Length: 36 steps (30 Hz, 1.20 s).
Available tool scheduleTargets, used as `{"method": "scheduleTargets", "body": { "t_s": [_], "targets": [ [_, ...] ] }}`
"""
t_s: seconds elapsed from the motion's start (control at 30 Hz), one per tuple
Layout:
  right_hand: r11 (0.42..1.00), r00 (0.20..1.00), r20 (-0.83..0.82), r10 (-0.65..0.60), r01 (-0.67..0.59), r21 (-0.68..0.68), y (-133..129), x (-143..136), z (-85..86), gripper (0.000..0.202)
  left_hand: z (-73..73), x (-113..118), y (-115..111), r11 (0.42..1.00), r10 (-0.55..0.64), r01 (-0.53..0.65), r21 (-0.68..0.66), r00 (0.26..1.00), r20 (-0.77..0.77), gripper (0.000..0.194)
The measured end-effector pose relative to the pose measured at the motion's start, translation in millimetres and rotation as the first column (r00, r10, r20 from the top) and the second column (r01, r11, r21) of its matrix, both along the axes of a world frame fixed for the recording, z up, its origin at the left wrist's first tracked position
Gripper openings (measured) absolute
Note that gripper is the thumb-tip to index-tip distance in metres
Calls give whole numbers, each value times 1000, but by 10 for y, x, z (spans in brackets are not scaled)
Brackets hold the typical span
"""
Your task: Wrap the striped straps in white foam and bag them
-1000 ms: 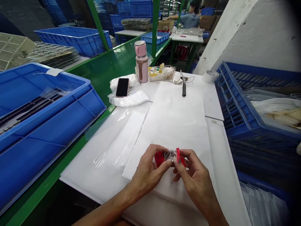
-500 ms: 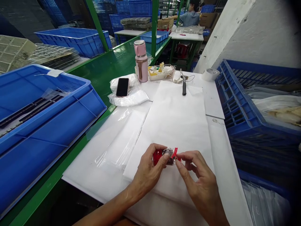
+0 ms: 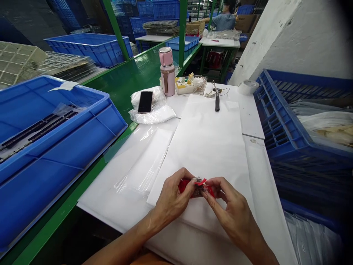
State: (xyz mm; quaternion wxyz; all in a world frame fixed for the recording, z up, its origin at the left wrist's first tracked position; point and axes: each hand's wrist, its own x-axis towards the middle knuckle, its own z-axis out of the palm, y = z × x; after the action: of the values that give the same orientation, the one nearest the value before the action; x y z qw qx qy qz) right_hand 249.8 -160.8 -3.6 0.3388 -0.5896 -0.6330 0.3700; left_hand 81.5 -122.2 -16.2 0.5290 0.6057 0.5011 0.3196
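Between my two hands is a small red-and-clear plastic packet (image 3: pixel 199 188) with something dark or silvery inside that is too small to make out. My left hand (image 3: pixel 174 193) grips its left end, thumb on top. My right hand (image 3: pixel 228 202) pinches the right end between thumb and fingers, close to a red strip (image 3: pixel 200 182) that sticks up from the packet. Both hands hover over a white sheet (image 3: pixel 209 140) spread on the table. Clear plastic bags (image 3: pixel 143 162) lie flat to the left of the sheet.
A phone (image 3: pixel 145 102) rests on bundled plastic, beside a pink bottle (image 3: pixel 167 73). Toward the back are a black-handled tool (image 3: pixel 217 103), a small tray (image 3: pixel 187 86) and a tape roll (image 3: pixel 248 87). Blue crates stand left (image 3: pixel 68 136) and right (image 3: pixel 292 136). A person (image 3: pixel 224 22) sits far off.
My right fingers have closed in on the packet's right end. The red strip, upright before, now lies flatter across the top. The view has shifted slightly.
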Motion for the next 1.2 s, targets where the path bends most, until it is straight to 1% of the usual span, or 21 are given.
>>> {"method": "scheduleTargets", "body": {
  "t_s": [0.07,0.17,0.23,0.3,0.37,0.43,0.5,0.57,0.63,0.73,0.83,0.97,1.07,1.2],
  "targets": [
    [998,1000,-7,-2,3,60,-10,-6,-16,12,-7,-15,14,999,-2,4,45,999,-42,18],
    [986,999,22,42,-45,163,-20,-25,-42,12,3,-31,35,991,-9,22,133,995,-97,18],
    [977,997,31,68,-73,200,-22,-33,-53,12,22,-42,50,982,-21,45,185,991,-130,19],
    [971,997,32,65,-71,229,-23,-32,-59,12,43,-55,62,976,-32,64,208,988,-152,20],
    [956,997,53,54,-67,286,-32,-22,-69,16,56,-64,70,977,-34,65,205,988,-151,21],
    [922,993,109,43,-81,378,-49,-4,-89,23,56,-64,72,983,-23,45,177,992,-124,22],
    [880,983,180,37,-117,460,-72,14,-119,33,44,-53,66,991,4,6,133,997,-72,22],
    [853,971,236,37,-154,499,-93,22,-151,39,25,-34,53,996,28,-27,80,1000,-8,22],
    [851,965,257,50,-176,495,-108,15,-173,41,1,-13,35,998,45,-46,30,998,54,22],
    [867,973,227,52,-156,472,-116,-17,-170,37,-35,12,5,997,71,-70,-16,990,119,21],
    [882,987,163,6,-82,464,-114,-56,-131,28,-62,33,-14,993,115,-112,-29,976,184,20],
    [903,991,93,-97,48,426,-112,-118,-105,15,-64,70,-22,984,173,-175,-18,949,264,18],
    [932,983,-4,-183,175,317,-110,-179,-138,4,-32,101,-35,979,200,-203,-27,922,332,15],
    [943,938,-197,-285,311,120,-107,-245,-140,20,-4,112,-73,978,191,-206,9,921,341,11]
  ]
}}
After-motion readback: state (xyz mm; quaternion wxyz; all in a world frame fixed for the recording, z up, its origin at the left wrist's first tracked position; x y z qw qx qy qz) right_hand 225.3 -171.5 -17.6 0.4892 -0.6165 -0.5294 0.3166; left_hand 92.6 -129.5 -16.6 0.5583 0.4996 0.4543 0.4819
